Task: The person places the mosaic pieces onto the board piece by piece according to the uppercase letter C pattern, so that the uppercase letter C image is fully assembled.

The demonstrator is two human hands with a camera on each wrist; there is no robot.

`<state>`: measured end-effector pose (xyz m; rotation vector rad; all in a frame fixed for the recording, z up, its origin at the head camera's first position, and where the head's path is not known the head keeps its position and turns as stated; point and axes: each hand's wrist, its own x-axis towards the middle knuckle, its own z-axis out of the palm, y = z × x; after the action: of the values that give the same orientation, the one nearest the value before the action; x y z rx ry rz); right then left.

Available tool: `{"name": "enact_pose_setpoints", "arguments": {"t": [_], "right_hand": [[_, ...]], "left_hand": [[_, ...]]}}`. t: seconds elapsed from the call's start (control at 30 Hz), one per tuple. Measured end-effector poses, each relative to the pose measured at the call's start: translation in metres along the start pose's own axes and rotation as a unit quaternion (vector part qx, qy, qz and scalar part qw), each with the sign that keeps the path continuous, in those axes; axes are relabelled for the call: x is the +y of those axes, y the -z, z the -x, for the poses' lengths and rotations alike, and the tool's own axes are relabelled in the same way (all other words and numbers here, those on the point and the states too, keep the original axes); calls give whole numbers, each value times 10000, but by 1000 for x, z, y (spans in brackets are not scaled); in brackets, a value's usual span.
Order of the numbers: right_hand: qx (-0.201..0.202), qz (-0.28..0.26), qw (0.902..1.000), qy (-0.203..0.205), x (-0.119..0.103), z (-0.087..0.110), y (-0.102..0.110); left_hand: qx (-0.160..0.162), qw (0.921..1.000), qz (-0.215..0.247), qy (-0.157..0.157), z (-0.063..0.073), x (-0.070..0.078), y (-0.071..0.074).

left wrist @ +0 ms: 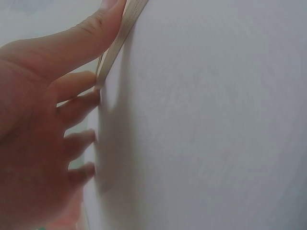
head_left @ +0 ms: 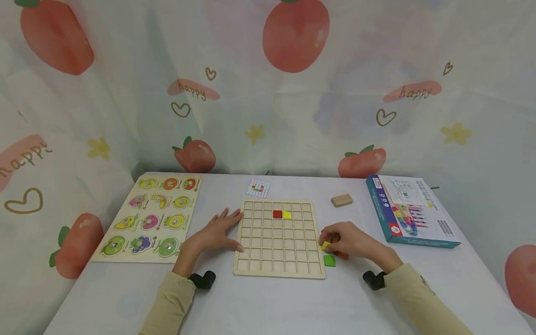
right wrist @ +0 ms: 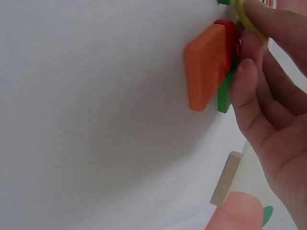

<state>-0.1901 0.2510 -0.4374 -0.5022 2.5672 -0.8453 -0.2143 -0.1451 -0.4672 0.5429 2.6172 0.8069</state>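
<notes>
The right hand [head_left: 345, 237] pinches a yellow piece [head_left: 325, 245] between thumb and fingers, just right of the board [head_left: 278, 275]. The left hand [head_left: 215, 232] is spread wide, thumb and fingertips at the board's left edge; a light, even brace there should stop it sliding. The yellow piece is probably best held by its sides, turned before lowering and pressed flat inside a cell's ridges; fingers hide its full shape. An orange piece [right wrist: 206, 67] and a red piece [right wrist: 231, 40] touch close by, so a straight lift looks safer than a drag. In the board's second row from the far side sit a red tile [head_left: 278, 214] and a yellow tile [head_left: 287, 214], in neighbouring cells. The fruit board [head_left: 130, 259] bears rows of fruit
</notes>
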Motion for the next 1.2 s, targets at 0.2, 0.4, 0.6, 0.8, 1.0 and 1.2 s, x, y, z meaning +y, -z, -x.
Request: {"name": "enact_pose_setpoints", "arguments": {"t": [0.2, 0.4, 0.6, 0.8, 1.0, 1.2], "right_hand": [[225, 307, 9992, 147, -4, -4, 7], [467, 87, 9988, 112, -10, -13, 9], [556, -178, 9981, 201, -18, -24, 5], [596, -394, 9972, 199, -25, -43, -1], [703, -371, 9967, 188, -35, -64, -2], [690, -524, 9956, 366, -44, -81, -6]], "left_hand": [[36, 10000, -13, -57, 0, 1, 2], [11, 10000, 16, -35, 1, 1, 3], [5, 9999, 105, -4, 0, 2, 1], [28, 9999, 101, 24, -1, 2, -2], [35, 10000, 69, -39, -1, 1, 1], [25, 9999, 101, -16, 1, 0, 1]]}}
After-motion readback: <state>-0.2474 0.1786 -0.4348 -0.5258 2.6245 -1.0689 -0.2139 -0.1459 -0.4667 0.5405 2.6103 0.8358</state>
